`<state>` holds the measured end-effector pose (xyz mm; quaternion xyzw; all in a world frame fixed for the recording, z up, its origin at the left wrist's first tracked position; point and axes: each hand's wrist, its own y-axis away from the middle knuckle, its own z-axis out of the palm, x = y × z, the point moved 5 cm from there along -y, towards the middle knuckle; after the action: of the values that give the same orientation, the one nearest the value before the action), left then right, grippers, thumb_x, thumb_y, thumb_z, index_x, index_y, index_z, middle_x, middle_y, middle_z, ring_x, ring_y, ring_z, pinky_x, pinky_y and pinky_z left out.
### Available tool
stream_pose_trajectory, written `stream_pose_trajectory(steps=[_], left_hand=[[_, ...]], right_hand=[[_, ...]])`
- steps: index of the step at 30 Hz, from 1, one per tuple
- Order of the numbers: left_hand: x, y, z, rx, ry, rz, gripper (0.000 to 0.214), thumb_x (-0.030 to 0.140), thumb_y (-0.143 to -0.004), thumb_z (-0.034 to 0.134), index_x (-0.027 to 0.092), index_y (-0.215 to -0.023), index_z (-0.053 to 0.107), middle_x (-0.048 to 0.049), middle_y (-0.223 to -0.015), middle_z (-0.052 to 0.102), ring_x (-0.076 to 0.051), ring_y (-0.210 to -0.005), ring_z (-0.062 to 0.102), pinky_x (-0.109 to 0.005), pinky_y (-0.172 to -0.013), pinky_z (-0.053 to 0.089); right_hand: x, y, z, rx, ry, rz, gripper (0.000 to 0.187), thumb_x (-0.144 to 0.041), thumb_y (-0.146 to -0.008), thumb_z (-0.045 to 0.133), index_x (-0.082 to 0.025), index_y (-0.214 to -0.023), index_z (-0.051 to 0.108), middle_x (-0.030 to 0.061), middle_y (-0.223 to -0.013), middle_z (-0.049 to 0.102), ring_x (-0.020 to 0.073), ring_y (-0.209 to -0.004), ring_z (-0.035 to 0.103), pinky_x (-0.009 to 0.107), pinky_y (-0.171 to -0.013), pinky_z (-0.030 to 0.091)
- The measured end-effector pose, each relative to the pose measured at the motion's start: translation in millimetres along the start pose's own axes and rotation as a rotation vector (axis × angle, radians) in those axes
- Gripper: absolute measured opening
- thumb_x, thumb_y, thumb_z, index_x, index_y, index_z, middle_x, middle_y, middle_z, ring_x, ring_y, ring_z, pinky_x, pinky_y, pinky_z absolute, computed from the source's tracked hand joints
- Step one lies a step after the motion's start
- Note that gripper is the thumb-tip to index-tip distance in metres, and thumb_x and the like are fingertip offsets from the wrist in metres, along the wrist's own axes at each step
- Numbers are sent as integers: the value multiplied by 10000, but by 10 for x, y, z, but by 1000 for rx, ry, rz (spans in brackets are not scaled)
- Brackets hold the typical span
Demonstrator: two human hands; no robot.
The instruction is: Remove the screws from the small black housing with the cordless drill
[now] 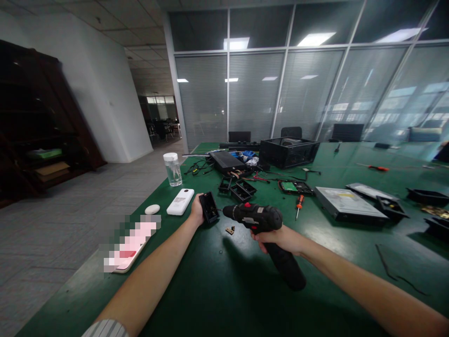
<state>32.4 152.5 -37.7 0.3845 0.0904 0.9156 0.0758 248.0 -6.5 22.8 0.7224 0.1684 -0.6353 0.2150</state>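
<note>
My left hand [198, 209] is closed around the side of a small black plastic box [209, 208], its open face tilted toward the drill. Fingers of my right hand [277, 236] wrap the grip of a black cordless drill [257, 217] with red buttons. The drill points left, and its bit ends at or just short of the box; whether it touches I cannot tell. Below the bit, a small brass-coloured part [230, 230] lies on the green table [196, 290]. Behind the box rest several similar black plastic boxes [242, 189].
Left of my hands are a white power bank [180, 202], a white oval case [152, 209], a blurred phone [131, 252] and a water bottle [173, 171]. To the right lie a screwdriver [299, 206], a circuit board [294, 187] and an optical drive [347, 203]. A computer case [289, 152] stands behind.
</note>
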Motion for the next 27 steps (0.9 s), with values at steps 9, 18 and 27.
stream_pose_trajectory(steps=[9, 18, 27], left_hand=[[-5, -19, -5, -33, 5, 12, 219, 375, -709, 530, 180, -611, 523, 6, -489, 512, -175, -503, 574, -275, -511, 467], [2, -16, 8, -47, -19, 41, 225, 363, -725, 504, 167, -618, 540, -1, -501, 523, -172, -514, 579, -271, -516, 472], [5, 34, 52, -96, -88, 25, 312, 389, -769, 432, 143, -675, 599, -66, -577, 602, -195, -526, 588, -307, -514, 482]], right_hand=[[-42, 13, 11, 16, -6, -19, 180, -269, -701, 650, -151, -787, 545, -27, -633, 538, 115, -510, 541, 257, -520, 407], [-44, 19, 17, 29, 29, 15, 158, -260, -693, 631, -154, -774, 547, -33, -568, 542, 109, -487, 519, 244, -499, 389], [-18, 13, 2, 18, 48, 6, 127, -234, -731, 602, -138, -806, 565, -19, -527, 578, 119, -495, 519, 261, -537, 399]])
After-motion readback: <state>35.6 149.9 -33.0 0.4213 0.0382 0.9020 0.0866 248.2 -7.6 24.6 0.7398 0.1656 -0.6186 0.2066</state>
